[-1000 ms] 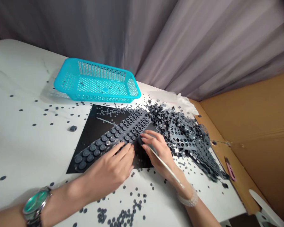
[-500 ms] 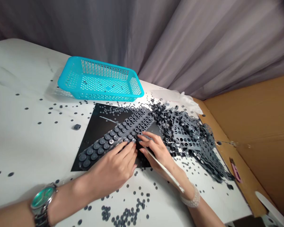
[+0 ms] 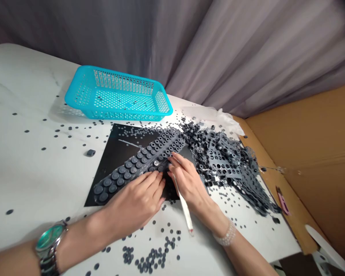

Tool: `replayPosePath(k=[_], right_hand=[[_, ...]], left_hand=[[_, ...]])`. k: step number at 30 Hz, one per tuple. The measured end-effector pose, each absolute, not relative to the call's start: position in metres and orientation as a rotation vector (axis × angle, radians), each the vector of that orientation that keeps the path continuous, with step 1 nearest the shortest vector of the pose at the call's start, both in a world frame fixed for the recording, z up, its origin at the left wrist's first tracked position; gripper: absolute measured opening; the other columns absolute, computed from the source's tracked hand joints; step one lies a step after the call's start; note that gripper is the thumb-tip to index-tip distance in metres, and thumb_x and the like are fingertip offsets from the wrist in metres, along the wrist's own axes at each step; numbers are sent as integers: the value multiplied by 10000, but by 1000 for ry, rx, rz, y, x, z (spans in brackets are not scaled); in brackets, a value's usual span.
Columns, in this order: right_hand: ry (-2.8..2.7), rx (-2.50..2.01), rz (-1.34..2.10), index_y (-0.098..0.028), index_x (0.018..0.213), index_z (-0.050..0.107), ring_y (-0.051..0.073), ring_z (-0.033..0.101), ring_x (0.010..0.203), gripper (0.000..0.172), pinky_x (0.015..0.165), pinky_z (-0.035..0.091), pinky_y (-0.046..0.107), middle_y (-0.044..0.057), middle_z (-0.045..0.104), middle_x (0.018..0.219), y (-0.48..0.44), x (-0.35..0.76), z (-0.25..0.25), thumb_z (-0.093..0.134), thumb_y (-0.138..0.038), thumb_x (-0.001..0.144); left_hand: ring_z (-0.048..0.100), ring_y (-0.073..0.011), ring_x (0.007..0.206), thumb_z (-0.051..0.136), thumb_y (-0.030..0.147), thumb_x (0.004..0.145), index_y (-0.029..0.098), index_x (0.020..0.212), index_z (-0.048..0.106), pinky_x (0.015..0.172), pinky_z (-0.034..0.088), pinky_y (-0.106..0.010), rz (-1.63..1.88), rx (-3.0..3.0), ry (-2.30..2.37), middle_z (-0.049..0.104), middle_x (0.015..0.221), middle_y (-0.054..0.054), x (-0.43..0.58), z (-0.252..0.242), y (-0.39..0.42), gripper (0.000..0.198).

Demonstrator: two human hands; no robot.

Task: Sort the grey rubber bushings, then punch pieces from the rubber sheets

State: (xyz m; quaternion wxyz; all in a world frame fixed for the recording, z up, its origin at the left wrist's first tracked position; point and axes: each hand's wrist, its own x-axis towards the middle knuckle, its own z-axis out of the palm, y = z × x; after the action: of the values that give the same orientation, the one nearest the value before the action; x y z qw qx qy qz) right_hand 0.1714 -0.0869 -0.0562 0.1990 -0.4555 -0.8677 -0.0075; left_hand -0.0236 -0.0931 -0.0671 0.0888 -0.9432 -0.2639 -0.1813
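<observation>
A dark grey moulded strip (image 3: 119,177) with rows of round knobs lies slantwise across a black mat (image 3: 102,180). My left hand (image 3: 142,197) rests on the strip's near edge, fingers stretched out side by side and lying flat. Close to its fingertips, my right hand (image 3: 189,184) is closed around a slim white stick-like tool (image 3: 184,209). The tool's back end points down toward me, while its working tip is hidden by the fingers at the strip's lower edge. One knob (image 3: 156,163) between the hands shines pale.
Behind the mat stands a blue perforated basket (image 3: 126,115). Tangled grey perforated sheets (image 3: 232,165) are heaped on the right, beside a pink cutter (image 3: 283,201) on cardboard (image 3: 313,153). Small dark discs (image 3: 152,260) are scattered over the white table (image 3: 23,168).
The white tool has swung in my right hand; its back end now points down, away from the wrist. My right fingers have shifted slightly up along the strip. The left hand stays nearly still.
</observation>
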Motion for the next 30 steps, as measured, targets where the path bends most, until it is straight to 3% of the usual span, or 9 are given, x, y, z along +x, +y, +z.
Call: replayPosePath(k=[5,9,11,14,18,30], right_hand=[[-2125,-1440,-211,-180,1099,482,296,375,1347,189,1032,424,539,196,498,1347,-87,193,-49,408,-110,940],[-2052,-1620,-246,-198,1023,518,340,350,1352,119,1019,371,614,169,603,1191,-86,215,-44,445,-170,934],[-2058,-1640,-197,-203,991,533,348,338,1356,94,997,382,628,167,599,1209,-85,215,-42,462,-204,929],[-2084,-1532,-34,-209,996,544,307,378,1340,95,991,435,558,150,548,1312,-84,199,-41,482,-212,923],[-2234,-1302,204,-216,986,562,245,467,1284,103,977,478,452,117,607,1253,-84,171,-45,485,-189,924],[-2282,-1271,269,-202,1012,541,244,437,1307,115,990,461,466,136,606,1233,-80,165,-53,464,-177,930]], left_hand=[[579,-264,1119,419,315,938,50,1195,606,980,415,-382,-523,-2804,-769,652,1182,-160,-25,-69,-93,414],[571,-264,1133,414,322,942,54,1208,600,999,401,-390,-542,-2805,-740,646,1196,-154,-25,-70,-92,421],[568,-274,1135,413,322,942,44,1210,596,1006,392,-407,-543,-2808,-735,644,1196,-163,-25,-70,-92,427],[573,-284,1120,418,315,938,37,1190,607,1010,384,-426,-539,-2806,-736,652,1175,-169,-25,-69,-92,421],[591,-277,1067,435,293,925,33,1141,632,1012,380,-427,-580,-2787,-736,681,1103,-156,-23,-68,-92,391],[579,-271,1054,399,293,939,43,1146,622,1049,338,-476,-557,-2786,-704,686,1073,-133,-23,-68,-91,394]])
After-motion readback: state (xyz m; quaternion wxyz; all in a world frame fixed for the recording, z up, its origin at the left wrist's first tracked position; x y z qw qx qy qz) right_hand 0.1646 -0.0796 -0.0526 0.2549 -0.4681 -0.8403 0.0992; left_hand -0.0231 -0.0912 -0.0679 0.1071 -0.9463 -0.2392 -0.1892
